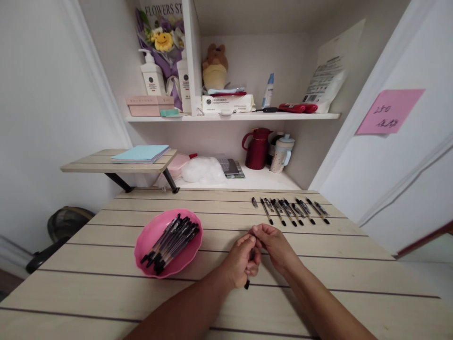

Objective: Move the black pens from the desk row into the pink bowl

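Note:
My left hand (244, 259) is closed around a pen (247, 284), whose black lower end sticks out below the fingers. My right hand (272, 242) meets it from the right, its fingers pinched at the pen's upper end; the tip there is hidden by the fingers. Beyond my hands lies a row of black pens with clear caps (283, 212) beside them. A single loose cap (254, 203) rests at the row's left end. To the left of my hands, a pink scalloped bowl (141, 236) holds several more black pens (175, 243).
A small raised shelf (95, 160) with blue paper (141, 153) stands at the back left of the slatted table (106, 293). Behind the table are a dark red jug (257, 148), a pale tumbler (282, 153) and a white plastic bag (203, 170). A pink note (391, 111) sticks to the right wall.

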The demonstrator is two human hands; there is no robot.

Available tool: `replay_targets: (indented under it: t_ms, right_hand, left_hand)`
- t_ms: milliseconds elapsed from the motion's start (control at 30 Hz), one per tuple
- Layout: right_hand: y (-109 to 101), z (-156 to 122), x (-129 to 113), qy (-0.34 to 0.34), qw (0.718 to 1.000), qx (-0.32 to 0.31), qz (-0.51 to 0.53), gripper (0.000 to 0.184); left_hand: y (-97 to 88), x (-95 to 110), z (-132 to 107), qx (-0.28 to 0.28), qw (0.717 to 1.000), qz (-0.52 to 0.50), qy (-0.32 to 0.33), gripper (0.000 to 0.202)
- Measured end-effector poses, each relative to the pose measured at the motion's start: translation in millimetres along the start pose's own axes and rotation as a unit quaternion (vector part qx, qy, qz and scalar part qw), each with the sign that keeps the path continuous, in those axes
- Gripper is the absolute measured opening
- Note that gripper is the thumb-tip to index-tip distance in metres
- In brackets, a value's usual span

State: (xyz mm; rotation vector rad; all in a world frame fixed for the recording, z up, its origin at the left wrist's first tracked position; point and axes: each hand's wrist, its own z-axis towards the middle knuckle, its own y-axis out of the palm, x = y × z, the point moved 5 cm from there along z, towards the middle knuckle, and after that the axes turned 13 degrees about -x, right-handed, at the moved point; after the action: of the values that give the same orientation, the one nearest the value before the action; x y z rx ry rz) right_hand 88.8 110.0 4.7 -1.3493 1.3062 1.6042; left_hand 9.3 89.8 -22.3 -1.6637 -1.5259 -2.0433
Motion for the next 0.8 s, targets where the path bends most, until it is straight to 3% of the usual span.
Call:
replay_targets:
  t_ms: [100, 300, 567, 800]
  right_hand:
    - [-2, 1, -1, -0.028, 0.999, 0.016, 0.013, 0.033]
    - [2, -1, 1, 0.014, 1.0, -0.006, 0.02, 0.035]
    - [-21, 6, -11, -0.073, 0.99, 0.053, 0.107, 0.03]
    - [-25, 6, -13, -0.064, 0.994, 0.065, 0.065, 0.034]
  left_hand:
    - [-0.4, 0, 0, 0.005, 1.0, -0.001, 0.003, 0.032]
    - [0.5, 1, -1, -0.003, 1.0, -0.008, 0.001, 0.032]
    - [4.5, -1, -1, -0.02, 1.0, -0.002, -0.021, 0.026]
    - [2.0, -3, 1, -0.033, 0.999, 0.001, -0.015, 0.031]
